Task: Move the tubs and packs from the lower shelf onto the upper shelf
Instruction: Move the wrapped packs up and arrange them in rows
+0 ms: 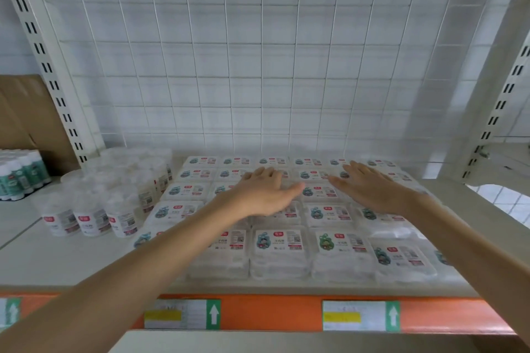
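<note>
My left hand [263, 195] and right hand [370, 189] spread wide and flat over the packs [279, 249] beneath them; tubs [91, 218] stand left of my left hand.

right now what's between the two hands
In the head view, only flat white packs lie between the left hand and the right hand; one pack's label shows in the gap.

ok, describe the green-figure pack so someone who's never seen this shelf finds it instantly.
Start at the orange strip along the shelf's front edge and find the rightmost price tag on it. Directly above that tag, in the front row of flat white packs, sits the green-figure pack. Its label cartoon is bright green, while its neighbours' are blue-teal.
</note>
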